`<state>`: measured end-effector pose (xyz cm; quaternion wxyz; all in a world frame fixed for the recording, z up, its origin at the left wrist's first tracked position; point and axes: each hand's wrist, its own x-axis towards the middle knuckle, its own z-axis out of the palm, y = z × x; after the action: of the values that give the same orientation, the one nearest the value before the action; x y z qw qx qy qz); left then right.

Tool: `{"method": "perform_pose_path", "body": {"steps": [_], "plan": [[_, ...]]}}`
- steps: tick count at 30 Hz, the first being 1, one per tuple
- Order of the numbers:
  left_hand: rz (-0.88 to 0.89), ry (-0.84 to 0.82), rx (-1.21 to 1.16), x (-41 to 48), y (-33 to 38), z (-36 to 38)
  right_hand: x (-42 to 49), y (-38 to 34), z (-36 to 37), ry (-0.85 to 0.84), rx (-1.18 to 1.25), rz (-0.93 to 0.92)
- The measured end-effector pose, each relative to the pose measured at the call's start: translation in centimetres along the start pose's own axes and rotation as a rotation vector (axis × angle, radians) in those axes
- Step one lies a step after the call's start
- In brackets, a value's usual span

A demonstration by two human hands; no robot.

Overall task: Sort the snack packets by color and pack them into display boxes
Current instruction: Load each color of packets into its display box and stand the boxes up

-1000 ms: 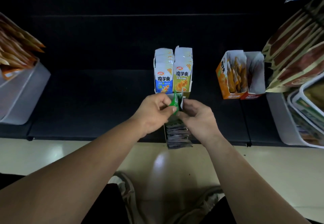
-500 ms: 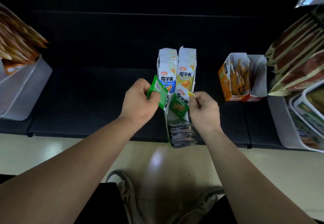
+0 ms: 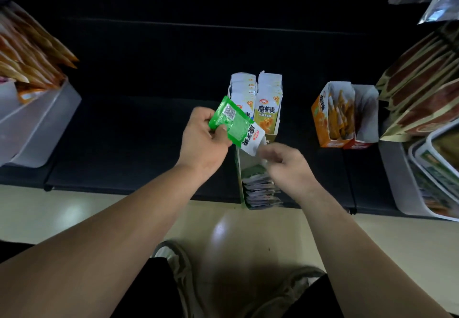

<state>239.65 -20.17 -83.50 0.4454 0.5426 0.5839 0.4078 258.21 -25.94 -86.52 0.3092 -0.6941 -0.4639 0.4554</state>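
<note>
— How many boxes do you count on the shelf (image 3: 124, 131)?

— Five. A blue box (image 3: 242, 89) and a yellow box (image 3: 269, 108) stand side by side at the back, both full of upright packets. A front box (image 3: 239, 176) with a green edge sits just before them, at the shelf's near edge, with a row of packets (image 3: 260, 188) lying in it. Off to the right an orange box (image 3: 323, 118) touches a fifth box (image 3: 367, 116) with a white inside. Then two grey bins, one (image 3: 42, 123) far left and one (image 3: 397, 181) far right, both stuffed with bigger bags.

— And loose packets?

— Just one, the green packet (image 3: 231, 121). It is bright green with a barcode facing up, and a white end with black characters and a small red logo.

— Where is it?

— In the air, tilted, in front of the blue box and over the far end of the front box.

— Who has it?

— The left hand (image 3: 203, 141) grips its green end, thumb on top, fingers curled beneath.

— The other hand?

— The right hand (image 3: 285, 166) hangs over the front box, fingers curled, close to the packet's white end. It is blurred, so I cannot tell whether it pinches anything.
</note>
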Motion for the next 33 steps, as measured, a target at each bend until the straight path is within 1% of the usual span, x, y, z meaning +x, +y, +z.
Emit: {"method": "perform_pose_path", "body": {"steps": [1,3,4,5,6,8,10,13,16,19,24,26,28,31,33], "plan": [[-0.009,-0.003,-0.030,0.0,0.0,0.1,0.0,0.0,0.0,0.070,0.067,0.000],[-0.018,0.000,-0.066,0.0,0.1,0.2,0.0,-0.4,-0.2,0.219,0.100,0.006],[-0.012,-0.010,-0.064,0.0,0.2,0.3,0.0,-0.6,-0.4,0.278,0.111,0.015],[0.003,-0.037,-0.051,0.0,0.1,0.4,0.1,-1.0,-0.6,0.316,0.171,0.058],[0.031,-0.080,-0.030,-0.1,0.0,0.5,0.3,-1.3,-0.8,0.304,0.282,0.111],[0.108,-0.180,0.001,-0.5,-0.5,0.9,0.6,-2.1,-1.1,0.222,0.492,0.187],[0.179,-0.272,0.045,-0.9,-1.4,1.1,1.1,-2.3,-1.2,0.179,0.562,0.185],[0.297,-0.352,0.175,-1.4,-2.8,1.2,1.5,-2.1,-1.2,0.227,0.594,0.145],[0.289,-0.353,0.230,-1.5,-3.6,1.1,1.3,-2.0,-1.3,0.261,0.506,0.081],[0.223,-0.383,0.326,-1.4,-3.5,1.3,1.1,-2.0,-1.3,0.262,0.445,-0.024],[0.117,-0.396,0.392,-1.7,-3.3,1.8,1.0,-2.1,-1.5,0.155,0.348,-0.144],[0.070,-0.399,0.415,-1.7,-3.6,1.6,1.0,-1.5,-1.3,0.092,0.275,-0.120],[0.063,-0.400,0.430,-1.8,-3.9,1.1,0.8,-0.3,-0.7,0.030,0.194,-0.061],[0.085,-0.382,0.446,-2.0,-4.7,0.2,0.3,0.9,-0.3,0.064,0.031,-0.017],[0.093,-0.353,0.439,-2.2,-5.4,-0.1,-0.2,0.8,-0.5,0.054,0.061,0.054]]}}
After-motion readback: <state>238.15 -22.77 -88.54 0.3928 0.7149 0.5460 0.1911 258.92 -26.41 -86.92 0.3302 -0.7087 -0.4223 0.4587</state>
